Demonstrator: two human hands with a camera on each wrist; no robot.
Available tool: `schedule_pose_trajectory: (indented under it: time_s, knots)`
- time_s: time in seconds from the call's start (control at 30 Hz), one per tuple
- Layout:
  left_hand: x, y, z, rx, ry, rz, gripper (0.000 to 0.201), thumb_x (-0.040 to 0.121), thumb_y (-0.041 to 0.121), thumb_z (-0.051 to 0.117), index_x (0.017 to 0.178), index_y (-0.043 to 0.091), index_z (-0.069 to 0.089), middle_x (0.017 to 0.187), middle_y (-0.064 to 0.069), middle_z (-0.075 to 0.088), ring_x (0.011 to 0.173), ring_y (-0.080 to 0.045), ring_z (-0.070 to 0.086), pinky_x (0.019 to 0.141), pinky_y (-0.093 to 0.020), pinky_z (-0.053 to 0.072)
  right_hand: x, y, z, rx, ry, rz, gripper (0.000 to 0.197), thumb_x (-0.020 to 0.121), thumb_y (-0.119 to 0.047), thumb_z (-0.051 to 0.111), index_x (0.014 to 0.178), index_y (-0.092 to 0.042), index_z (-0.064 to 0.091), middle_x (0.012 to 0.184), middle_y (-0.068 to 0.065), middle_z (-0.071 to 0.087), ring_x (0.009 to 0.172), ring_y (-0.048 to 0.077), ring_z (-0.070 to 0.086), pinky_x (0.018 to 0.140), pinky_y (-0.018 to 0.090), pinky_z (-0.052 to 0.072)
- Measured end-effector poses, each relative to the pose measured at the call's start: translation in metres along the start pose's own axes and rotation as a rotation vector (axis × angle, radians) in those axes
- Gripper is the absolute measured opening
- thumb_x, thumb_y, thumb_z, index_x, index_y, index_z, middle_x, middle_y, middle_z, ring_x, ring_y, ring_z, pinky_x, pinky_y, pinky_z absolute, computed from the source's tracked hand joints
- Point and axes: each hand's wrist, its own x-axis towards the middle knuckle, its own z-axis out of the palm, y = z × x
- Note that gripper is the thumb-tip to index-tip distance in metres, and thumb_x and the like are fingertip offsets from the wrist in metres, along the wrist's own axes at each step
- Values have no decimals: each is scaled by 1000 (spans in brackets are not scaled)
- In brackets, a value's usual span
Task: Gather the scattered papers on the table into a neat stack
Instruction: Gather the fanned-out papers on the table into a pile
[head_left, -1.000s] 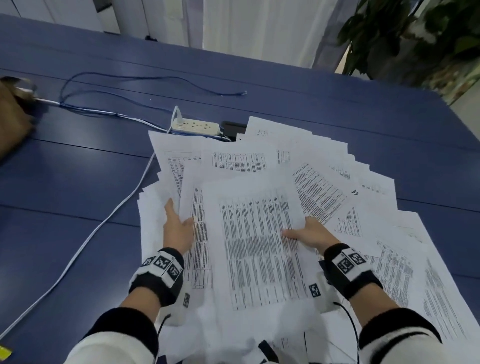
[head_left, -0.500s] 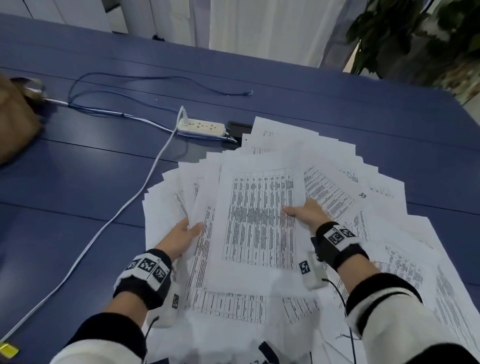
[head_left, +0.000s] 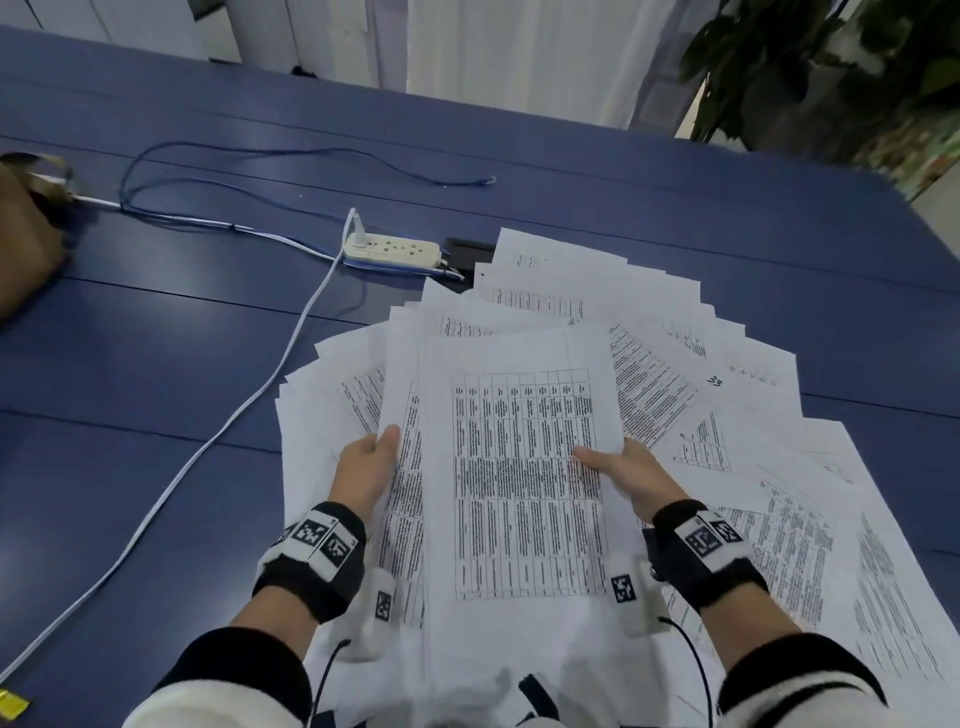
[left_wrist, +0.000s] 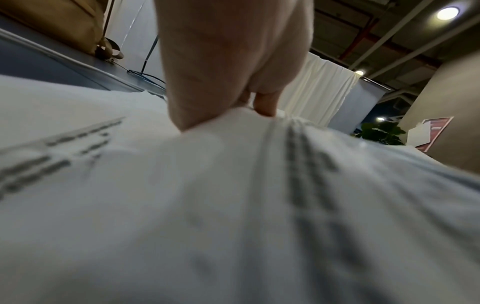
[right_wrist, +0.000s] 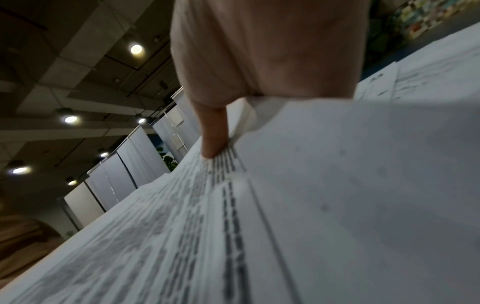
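Note:
A bundle of printed papers (head_left: 519, 467) with tables lies between my two hands at the near middle of the blue table (head_left: 156, 364). My left hand (head_left: 371, 462) grips the bundle's left edge, thumb on top, fingers hidden beneath; the left wrist view has this hand (left_wrist: 228, 61) on the papers (left_wrist: 233, 205). My right hand (head_left: 618, 475) pinches the right edge, thumb on the top sheet. In the right wrist view the right hand's thumb (right_wrist: 214, 131) presses the sheets (right_wrist: 311, 205). More sheets (head_left: 727, 415) fan out to the right and behind.
A white power strip (head_left: 392, 249) lies behind the papers, its white cable (head_left: 208, 441) running toward the near left. A thin blue cable (head_left: 260, 161) loops at the back. A brown bag (head_left: 26, 244) sits at the far left. A plant (head_left: 831, 67) stands beyond the right corner.
Both hands have drawn the left-side sheets together and shifted from lying flat on the papers to holding the bundle by its edges; the bundle sits squarer and a little further right.

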Motion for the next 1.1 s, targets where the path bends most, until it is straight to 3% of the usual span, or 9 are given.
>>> schedule_pose_trajectory:
  time_s: [0.13, 0.2, 0.27, 0.4, 0.5, 0.63, 0.77, 0.9, 1.1]
  knots:
    - [-7, 2, -2, 70, -100, -78, 48, 97, 45, 35, 119, 6, 52, 121, -10, 53, 126, -26, 44, 101, -31, 35, -2, 0, 12, 69, 58, -42, 46, 88, -22, 62, 129, -5, 49, 119, 6, 58, 110, 20, 51, 99, 35, 35]
    - [-9, 3, -2, 28, -166, -100, 82, 88, 66, 30, 142, 4, 33, 147, -10, 37, 138, -26, 32, 114, -38, 25, -3, 1, 22, 45, 65, -66, 48, 88, -24, 62, 130, -8, 48, 124, 6, 58, 112, 22, 53, 98, 37, 38]
    - [-13, 3, -3, -59, -209, -74, 89, 83, 70, 33, 149, 12, 19, 153, -3, 26, 142, -23, 25, 117, -42, 20, -5, 4, 31, 30, 38, -62, 51, 87, -25, 62, 133, -10, 46, 127, 6, 58, 116, 24, 53, 101, 39, 38]
    - [-20, -3, -5, -10, -265, 58, 64, 78, 24, 72, 134, 13, 43, 127, -3, 58, 120, -24, 54, 103, -39, 40, -10, 6, 35, 6, 27, -93, 46, 86, -23, 64, 128, -8, 50, 120, 7, 62, 113, 25, 57, 102, 40, 42]
    - [-22, -5, -11, -74, -279, 29, 46, 80, 1, 66, 123, 9, 51, 117, -9, 64, 109, -26, 61, 102, -44, 43, -14, 5, 27, 33, 59, -152, 42, 82, -21, 68, 119, -8, 55, 108, 6, 64, 104, 23, 60, 95, 39, 47]
    - [-21, -1, -19, -160, -395, -10, 35, 84, -6, 57, 117, 5, 55, 111, -12, 68, 95, -22, 68, 86, -34, 55, -13, -2, 16, 199, 44, -194, 61, 79, -16, 71, 132, -14, 41, 111, -1, 60, 99, 17, 61, 89, 34, 50]
    - [-18, 0, -15, -117, -321, -83, 47, 83, 4, 65, 127, 7, 48, 123, -14, 61, 111, -31, 59, 102, -49, 42, -9, -2, 17, 212, -26, -91, 64, 85, -18, 65, 140, -9, 33, 135, 8, 51, 114, 23, 55, 104, 40, 40]
    - [-32, -10, -4, -50, -361, -124, 66, 77, 23, 72, 134, 14, 41, 126, -6, 59, 116, -27, 56, 106, -50, 38, -19, 13, 17, 61, -48, -83, 51, 90, -18, 59, 137, -10, 41, 137, 6, 51, 115, 18, 52, 101, 31, 35]
    - [-50, -20, 4, -50, -420, -146, 39, 84, 11, 64, 119, 16, 48, 108, -2, 61, 111, -27, 55, 106, -45, 38, -27, 48, 17, -9, -2, -71, 66, 83, -14, 67, 140, -15, 35, 140, 3, 48, 128, 21, 46, 112, 45, 30]
